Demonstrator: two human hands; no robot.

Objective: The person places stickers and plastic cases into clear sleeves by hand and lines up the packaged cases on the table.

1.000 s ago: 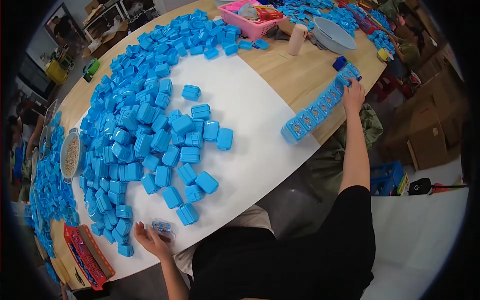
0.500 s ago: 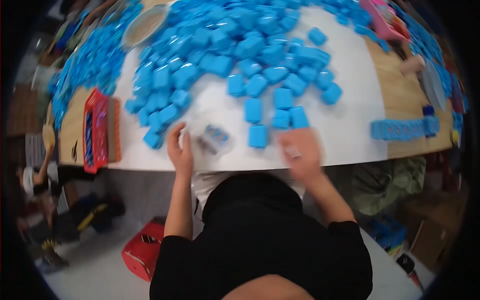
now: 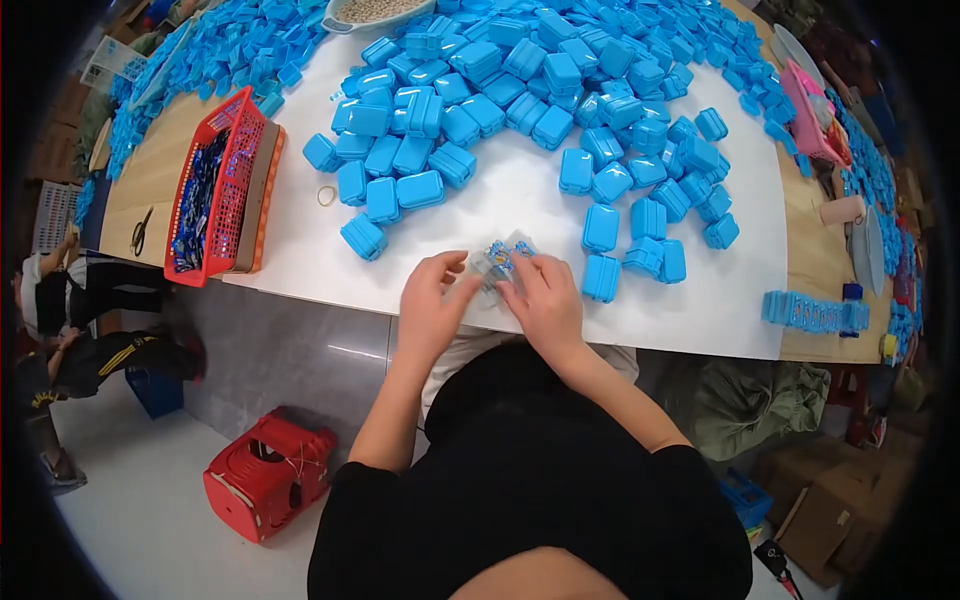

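Observation:
On the white table edge in front of me lies a small clear sheet (image 3: 497, 258) with colourful blue printed figures, perhaps several stacked. My right hand (image 3: 550, 303) pinches at its right side, with fingers and thumb over the print. At its left edge is my left hand (image 3: 432, 305), fingers curved and apart from the thumb, whose tip is close to the sheet. Whether the left thumb touches it I cannot tell. Small blue plastic cases (image 3: 600, 228) stand just right of my hands, and another blue case (image 3: 364, 236) lies to the left.
A large heap of blue cases (image 3: 540, 75) covers the back. At left is a red basket (image 3: 243, 150) of dark blue packets, with scissors (image 3: 141, 232) beyond it. Blue cases in a row (image 3: 815, 312) stand at right. A bowl of beads (image 3: 380, 14) sits behind; a red stool (image 3: 268, 475) is below.
My right hand has come left from beside the blue cases onto the clear sheet. My left hand has closed in from the other side. The camera view has shifted.

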